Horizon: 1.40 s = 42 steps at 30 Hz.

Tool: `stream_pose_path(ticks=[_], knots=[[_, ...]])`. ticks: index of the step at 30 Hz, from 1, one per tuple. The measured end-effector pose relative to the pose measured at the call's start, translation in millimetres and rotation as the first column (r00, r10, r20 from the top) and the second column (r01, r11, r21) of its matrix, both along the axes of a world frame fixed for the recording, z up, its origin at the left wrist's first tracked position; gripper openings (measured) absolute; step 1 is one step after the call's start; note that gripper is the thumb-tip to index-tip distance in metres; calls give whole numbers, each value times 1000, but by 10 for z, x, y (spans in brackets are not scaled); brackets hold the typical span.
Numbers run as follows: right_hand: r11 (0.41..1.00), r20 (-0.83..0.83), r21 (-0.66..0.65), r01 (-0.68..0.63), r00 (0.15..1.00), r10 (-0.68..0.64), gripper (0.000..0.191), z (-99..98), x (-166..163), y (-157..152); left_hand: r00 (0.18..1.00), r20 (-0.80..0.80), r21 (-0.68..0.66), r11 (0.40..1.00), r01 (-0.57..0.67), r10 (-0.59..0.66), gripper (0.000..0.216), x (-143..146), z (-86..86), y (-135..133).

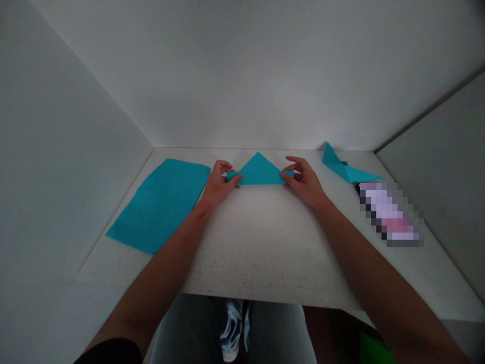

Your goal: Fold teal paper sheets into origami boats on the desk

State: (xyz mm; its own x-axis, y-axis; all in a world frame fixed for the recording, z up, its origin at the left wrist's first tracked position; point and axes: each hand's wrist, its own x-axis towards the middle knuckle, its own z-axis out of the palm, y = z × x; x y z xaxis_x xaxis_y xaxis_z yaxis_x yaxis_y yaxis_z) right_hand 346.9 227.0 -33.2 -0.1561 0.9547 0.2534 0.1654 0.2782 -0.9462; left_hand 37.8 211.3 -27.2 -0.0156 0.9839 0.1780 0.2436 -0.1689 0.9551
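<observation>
A folded piece of blue paper (pixel 259 169) is held near the back of the white table, its peak pointing toward the wall and a straight band along its near edge. My left hand (pixel 223 181) pinches the left end of that band, thumb on top. At the right end, my right hand (pixel 301 179) grips it between thumb and fingers, with the index finger raised. Fingertips under the paper are partly hidden.
Left of my arm lies a larger blue paper sheet (pixel 159 202). A folded blue paper shape (pixel 348 169) rests at the back right, touching or close to a pixelated flat object (pixel 390 212). Walls enclose the table (pixel 257 253) at back and sides.
</observation>
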Motion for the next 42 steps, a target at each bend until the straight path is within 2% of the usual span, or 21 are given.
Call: stream_pose_path(ticks=[2, 5, 10, 13, 16, 20, 23, 30, 38, 42], knots=[[1000, -89, -19, 3, 996, -5, 72, -17, 0, 21, 995, 94, -29, 999, -29, 32, 57, 17, -22, 19], [1000, -156, -13, -4, 988, 2, 75, -22, 19, 53, 986, 148, -69, 996, -64, 74, 64, 16, -29, 56], [1000, -167, 22, -17, 986, 21, 60, -48, 47, 114, 974, 203, -89, 992, -85, 101, 70, -13, -43, 121], [1000, -185, 18, -12, 983, 15, 58, -71, 45, 140, 965, 233, -80, 991, -106, 122, 67, -15, -69, 150], [1000, -188, 3, -8, 982, 8, 56, -74, 37, 140, 961, 240, -79, 989, -123, 139, 54, -13, -81, 169], [1000, -162, -6, -1, 987, 0, 51, -41, 17, 106, 972, 203, -70, 992, -104, 117, 33, -14, -61, 175], [1000, -146, -9, -1, 989, 0, 50, -10, 3, 81, 983, 158, -63, 995, -79, 89, 26, -16, -50, 165], [999, -73, 20, 34, 997, -32, 51, -7, 6, 77, 995, 94, -51, 998, -28, 33, 51, -28, -38, 92], [999, -46, 20, 40, 998, -39, 44, -29, 25, 77, 1000, 20, -54, 998, -17, 18, 49, -51, 17, 68], [995, -3, 52, 82, 997, -82, 38, -68, 30, 92, 1000, -11, -66, 998, -7, 6, 49, -48, 34, 33]])
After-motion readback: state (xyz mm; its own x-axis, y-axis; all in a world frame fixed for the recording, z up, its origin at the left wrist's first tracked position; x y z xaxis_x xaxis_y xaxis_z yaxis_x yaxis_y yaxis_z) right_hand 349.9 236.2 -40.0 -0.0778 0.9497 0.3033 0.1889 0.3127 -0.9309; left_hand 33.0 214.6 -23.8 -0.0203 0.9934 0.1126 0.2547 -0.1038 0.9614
